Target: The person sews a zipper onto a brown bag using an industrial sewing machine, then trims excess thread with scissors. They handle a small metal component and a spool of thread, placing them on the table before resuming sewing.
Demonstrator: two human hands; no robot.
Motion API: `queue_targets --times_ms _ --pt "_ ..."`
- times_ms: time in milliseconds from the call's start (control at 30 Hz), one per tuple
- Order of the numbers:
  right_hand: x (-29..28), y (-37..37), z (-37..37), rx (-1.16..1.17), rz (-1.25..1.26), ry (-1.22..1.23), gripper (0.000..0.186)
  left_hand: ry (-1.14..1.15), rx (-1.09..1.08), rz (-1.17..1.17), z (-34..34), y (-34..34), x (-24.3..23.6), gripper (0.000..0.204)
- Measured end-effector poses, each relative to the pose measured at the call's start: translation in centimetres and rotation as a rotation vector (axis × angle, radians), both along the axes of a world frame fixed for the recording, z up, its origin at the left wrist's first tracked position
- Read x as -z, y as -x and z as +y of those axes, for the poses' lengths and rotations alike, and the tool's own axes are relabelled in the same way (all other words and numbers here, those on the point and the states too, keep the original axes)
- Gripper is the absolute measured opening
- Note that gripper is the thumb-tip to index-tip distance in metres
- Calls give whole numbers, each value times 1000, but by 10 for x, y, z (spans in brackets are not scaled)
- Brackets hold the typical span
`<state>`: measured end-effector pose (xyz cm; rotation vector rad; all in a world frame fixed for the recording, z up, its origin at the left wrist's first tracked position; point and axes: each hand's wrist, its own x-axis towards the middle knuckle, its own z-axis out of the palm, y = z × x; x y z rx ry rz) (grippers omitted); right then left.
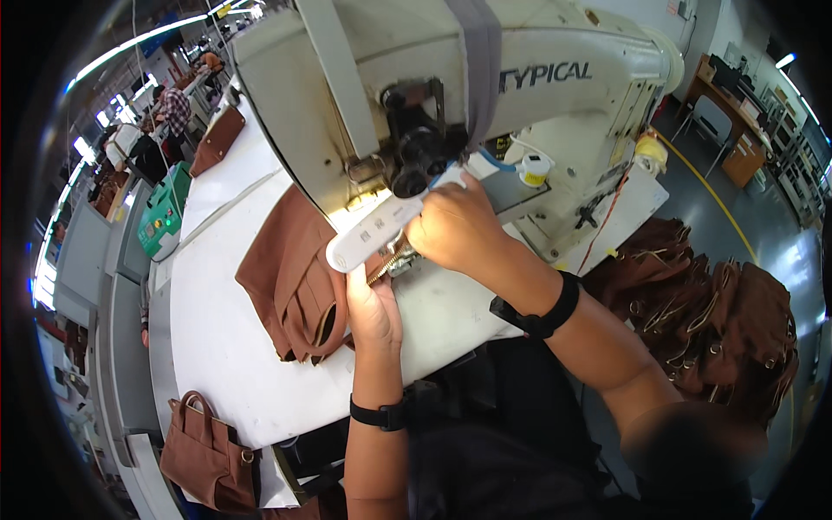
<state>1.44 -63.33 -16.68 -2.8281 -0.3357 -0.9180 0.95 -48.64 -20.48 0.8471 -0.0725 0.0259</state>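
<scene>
A cream sewing machine (563, 48) stands over a white worktop (217, 329). A brown leather bag (282, 269) lies folded beneath its head. My left hand (373, 316) grips the bag's right edge near a metal zipper and the presser area, its fingers partly hidden. A long white plastic bar (368, 230) crosses in front of the needle area and hides it. My right hand (455, 221) is closed at the right end of that bar; what is inside its fingers is hidden.
Brown bags (693, 329) are piled at the right, another bag (208, 451) sits at the lower-left corner. A small white spool (535, 172) is beside the machine head. A green machine (163, 212) and co-workers (173, 117) are at the back left; a desk (732, 117) is back right.
</scene>
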Motion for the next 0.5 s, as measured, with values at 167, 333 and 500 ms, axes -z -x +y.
queue_targets --times_ms 167,333,500 --pt "24 -44 -15 -107 254 -135 38 61 104 26 -2 -3 -4 42" --pt "21 -49 -10 -212 238 -248 47 113 178 -5 5 -6 2 41" --pt "30 -53 -16 -94 315 -285 40 82 242 -35 3 -6 1 41"
